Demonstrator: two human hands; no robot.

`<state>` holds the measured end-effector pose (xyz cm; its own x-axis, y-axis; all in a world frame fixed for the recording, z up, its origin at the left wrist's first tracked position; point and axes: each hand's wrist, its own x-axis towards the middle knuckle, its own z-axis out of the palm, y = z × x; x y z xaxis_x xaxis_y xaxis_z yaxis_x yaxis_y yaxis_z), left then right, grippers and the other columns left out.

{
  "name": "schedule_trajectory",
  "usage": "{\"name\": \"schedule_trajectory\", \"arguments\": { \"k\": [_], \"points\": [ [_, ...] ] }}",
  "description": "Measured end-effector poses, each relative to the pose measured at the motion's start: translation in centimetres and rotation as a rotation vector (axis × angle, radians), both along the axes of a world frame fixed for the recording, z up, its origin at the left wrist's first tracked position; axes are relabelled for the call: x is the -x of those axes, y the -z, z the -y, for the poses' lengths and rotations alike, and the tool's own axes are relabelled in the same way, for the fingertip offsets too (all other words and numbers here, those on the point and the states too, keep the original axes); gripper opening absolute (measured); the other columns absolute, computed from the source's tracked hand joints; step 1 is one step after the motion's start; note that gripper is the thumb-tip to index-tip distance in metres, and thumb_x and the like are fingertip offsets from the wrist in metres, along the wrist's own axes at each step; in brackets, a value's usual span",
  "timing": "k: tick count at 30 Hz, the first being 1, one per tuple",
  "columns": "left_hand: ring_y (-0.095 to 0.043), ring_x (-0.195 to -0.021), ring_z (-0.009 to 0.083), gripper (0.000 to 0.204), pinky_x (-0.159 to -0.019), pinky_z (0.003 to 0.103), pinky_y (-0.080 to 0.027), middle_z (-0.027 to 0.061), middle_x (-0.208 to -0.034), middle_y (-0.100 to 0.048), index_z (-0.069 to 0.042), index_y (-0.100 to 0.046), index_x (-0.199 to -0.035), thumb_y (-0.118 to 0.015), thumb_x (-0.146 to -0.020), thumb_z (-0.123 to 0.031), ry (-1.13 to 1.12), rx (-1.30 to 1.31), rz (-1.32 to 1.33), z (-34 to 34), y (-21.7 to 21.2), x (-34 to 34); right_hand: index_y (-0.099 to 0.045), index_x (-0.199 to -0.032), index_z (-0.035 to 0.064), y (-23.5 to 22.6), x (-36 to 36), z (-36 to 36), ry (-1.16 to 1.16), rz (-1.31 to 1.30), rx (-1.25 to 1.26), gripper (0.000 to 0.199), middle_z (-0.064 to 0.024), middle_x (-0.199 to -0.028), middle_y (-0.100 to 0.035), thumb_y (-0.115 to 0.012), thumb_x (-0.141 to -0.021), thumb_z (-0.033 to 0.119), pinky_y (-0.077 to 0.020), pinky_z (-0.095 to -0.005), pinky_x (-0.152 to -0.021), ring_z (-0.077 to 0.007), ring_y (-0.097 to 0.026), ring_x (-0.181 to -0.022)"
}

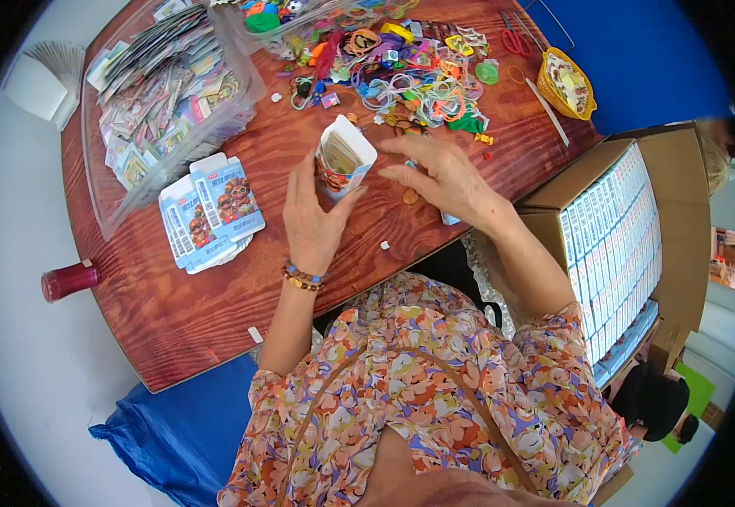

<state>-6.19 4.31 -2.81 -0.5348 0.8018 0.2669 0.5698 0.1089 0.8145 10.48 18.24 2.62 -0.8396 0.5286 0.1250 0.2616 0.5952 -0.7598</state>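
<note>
My left hand [310,215] grips a small open-topped cardboard box [352,179], white inside with a colourful printed front. Its mouth faces up, and some flat pale pieces show inside it. Just right of the box is my right hand [448,182], empty, thumb and fingers apart with the tips close to the box's edge. To the left of my left hand lies a stack of flattened light-blue printed boxes [213,213]. Beyond the box spreads a heap of small colourful trinkets and cords [422,80].
A clear plastic bin [245,100] full of cards stands far left. At the far right sit red scissors [515,42] and a yellow basket [589,106]. A brown carton [545,203] packed with blue-white boxes is beside my right arm. A dark red jar [71,280] is at the left edge.
</note>
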Motion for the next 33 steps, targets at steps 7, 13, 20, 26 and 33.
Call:
{"name": "schedule_trajectory", "arguments": {
  "k": [7,13,20,26,33],
  "points": [
    [-0.060,-0.104,0.0289,0.077,-0.090,0.038,-0.050,0.0156,-0.118,-0.059,0.002,-0.050,-0.136,-0.087,-0.071,-0.015,-0.058,0.001,0.085,1.5,1.0,0.6,-0.071,-0.105,0.0054,-1.1,-3.3,-13.3,0.536,0.154,-0.423,0.023,-0.0154,-0.097,-0.072,-0.064,-0.092,0.024,-0.0543,-0.0414,-0.079,-0.0366,-0.069,-0.092],
    [-0.060,-0.106,0.0303,0.077,-0.091,0.039,-0.049,0.0163,-0.118,-0.059,0.001,-0.049,-0.137,-0.086,-0.071,-0.013,-0.014,0.022,0.044,1.2,0.6,0.3,-0.070,-0.114,0.0110,1.7,-16.1,-28.2,1.007,0.866,-0.417,0.029,-0.0170,-0.115,-0.069,-0.054,-0.092,0.023,-0.0528,-0.0488,-0.088,-0.0345,-0.067,-0.105],
    [-0.059,-0.110,0.0331,0.080,-0.094,0.042,-0.048,0.0179,-0.122,-0.058,0.001,-0.048,-0.138,-0.087,-0.070,-0.014,0.013,0.068,-0.031,0.8,0.3,0.6,-0.068,-0.120,0.0187,3.3,-17.2,-30.4,0.701,0.862,-0.453,0.036,-0.0152,-0.115,-0.068,-0.068,-0.084,0.024,-0.0522,-0.0452,-0.090,-0.0339,-0.066,-0.104],
    [-0.058,-0.111,0.0340,0.081,-0.094,0.042,-0.049,0.0182,-0.122,-0.057,0.000,-0.048,-0.138,-0.088,-0.068,-0.013,0.025,0.072,-0.025,0.4,0.3,0.2,-0.071,-0.103,0.0153,1.3,-18.0,-30.4,0.714,0.816,-0.681,0.022,-0.0096,-0.104,-0.063,-0.065,-0.086,0.028,-0.0521,-0.0439,-0.084,-0.0319,-0.065,-0.100],
    [-0.058,-0.107,0.0369,0.079,-0.092,0.042,-0.049,0.0194,-0.118,-0.058,0.001,-0.050,-0.134,-0.089,-0.068,-0.017,0.089,0.026,-0.109,-0.9,-0.1,-1.1,-0.073,-0.095,0.0125,-0.4,-18.7,-28.4,0.822,0.561,-0.630,0.021,-0.0109,-0.102,-0.066,-0.062,-0.087,0.027,-0.0509,-0.0431,-0.083,-0.0327,-0.064,-0.097]
  ]
}}
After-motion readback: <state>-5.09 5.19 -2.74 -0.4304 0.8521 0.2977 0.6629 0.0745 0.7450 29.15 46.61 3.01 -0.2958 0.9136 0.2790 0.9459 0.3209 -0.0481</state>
